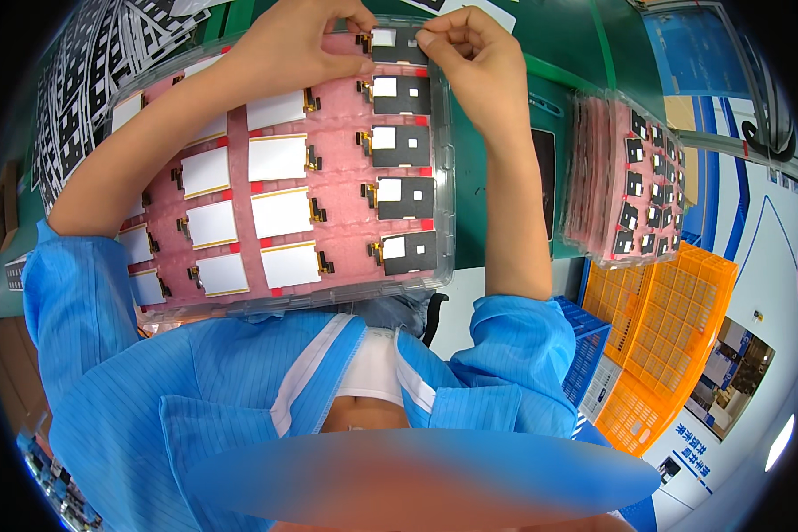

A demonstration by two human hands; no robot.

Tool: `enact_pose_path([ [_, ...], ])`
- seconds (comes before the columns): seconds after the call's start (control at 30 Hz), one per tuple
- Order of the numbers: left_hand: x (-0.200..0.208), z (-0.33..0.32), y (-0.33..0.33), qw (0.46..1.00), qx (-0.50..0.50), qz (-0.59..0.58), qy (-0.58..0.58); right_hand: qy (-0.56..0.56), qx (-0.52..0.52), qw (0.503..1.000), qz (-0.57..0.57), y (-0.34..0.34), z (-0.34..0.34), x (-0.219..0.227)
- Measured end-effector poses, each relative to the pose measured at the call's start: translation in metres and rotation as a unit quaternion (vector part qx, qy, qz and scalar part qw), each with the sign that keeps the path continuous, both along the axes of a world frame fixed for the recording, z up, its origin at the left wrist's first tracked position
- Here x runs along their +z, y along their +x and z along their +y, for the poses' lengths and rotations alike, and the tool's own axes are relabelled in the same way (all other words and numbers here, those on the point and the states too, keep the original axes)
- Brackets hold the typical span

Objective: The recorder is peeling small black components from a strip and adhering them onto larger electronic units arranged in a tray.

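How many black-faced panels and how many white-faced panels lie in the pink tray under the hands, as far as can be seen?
Black-faced panels, right column: 5
White-faced panels, middle column: 4 in view
White-faced panels, left columns: at least 7, partly hidden by the left forearm
Total in the pink tray: at least 16

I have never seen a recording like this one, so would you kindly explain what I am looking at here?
There is no machine: a person in a blue coat wears a wide-angle camera on the head, looking down at their own bare hands. Straight edges bend near the rim. On the green table lies a clear tray lined in pink, holding rows of small panels, some white, some black. The left hand and the right hand both pinch the top black panel in the right column. A stack of similar trays stands to the right, above orange crates.
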State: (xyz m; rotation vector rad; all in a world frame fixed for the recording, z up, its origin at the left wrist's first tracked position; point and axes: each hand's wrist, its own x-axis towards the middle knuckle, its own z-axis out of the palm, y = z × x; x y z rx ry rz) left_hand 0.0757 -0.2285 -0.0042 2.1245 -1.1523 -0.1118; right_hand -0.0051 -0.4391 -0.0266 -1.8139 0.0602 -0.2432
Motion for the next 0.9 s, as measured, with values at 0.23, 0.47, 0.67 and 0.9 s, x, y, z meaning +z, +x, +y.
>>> enact_pose_path([
  [0.23, 0.000, 0.000, 0.000, 1.000, -0.001, 0.001, 0.000, -0.074, -0.030, 0.997, -0.025, -0.004, 0.004, 0.002],
  [0.47, -0.002, -0.001, 0.001, 1.000, -0.001, -0.008, -0.007, -0.141, -0.045, 0.987, -0.064, -0.006, -0.001, -0.007],
  [0.67, -0.004, 0.000, 0.001, 1.000, 0.003, 0.001, -0.014, -0.178, -0.076, 0.977, -0.091, -0.009, 0.010, -0.005],
  [0.9, 0.005, -0.004, -0.007, 0.999, 0.020, 0.027, -0.021, -0.297, -0.131, 0.933, -0.157, -0.015, 0.014, 0.009],
])
